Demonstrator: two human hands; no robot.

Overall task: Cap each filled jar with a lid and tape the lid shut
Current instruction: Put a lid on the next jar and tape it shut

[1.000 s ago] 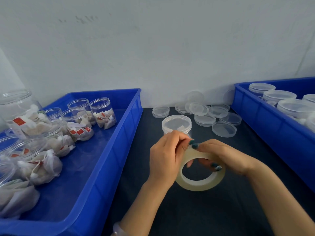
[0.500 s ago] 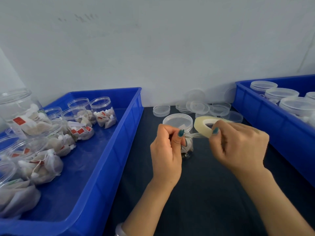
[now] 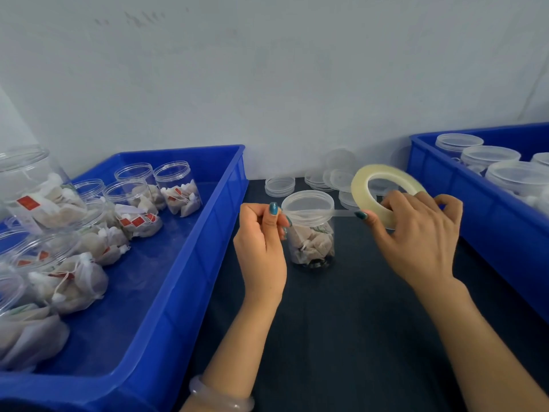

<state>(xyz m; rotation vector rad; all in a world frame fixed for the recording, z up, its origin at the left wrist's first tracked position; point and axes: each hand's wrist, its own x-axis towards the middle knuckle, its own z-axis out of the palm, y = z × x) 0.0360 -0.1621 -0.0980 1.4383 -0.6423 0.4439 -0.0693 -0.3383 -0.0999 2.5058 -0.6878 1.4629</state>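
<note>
Jar and lid are found at the middle of the dark table, between the two hands, with the lid already seated on the mouth. The jar is stood upright, its long axis vertical and its mouth upward. It is judged to be light, stiff, rather slick thin plastic, easily tipped or slid by a sideways pull of tape. It would best be steadied from above on the lid, or gripped round the wall below the lid's skirt.

A tape strip is stretched nearly level, left to right, across the near side of the lid's skirt; whether it is touching the plastic cannot be told. Its free end is pinched between thumb and forefinger of the left hand, the other fingers being curled in. The tape roll is gripped by the right hand, thumb laid on the near face and fingers curled round the rim, with the ring tilted so that its opening faces up and toward the camera. The strip is judged thin, limp and sticky — it should be held taut, lest it fold on itself.

Open filled jars are kept in the left blue bin and capped jars in the right blue bin — spare lids lie behind.
</note>
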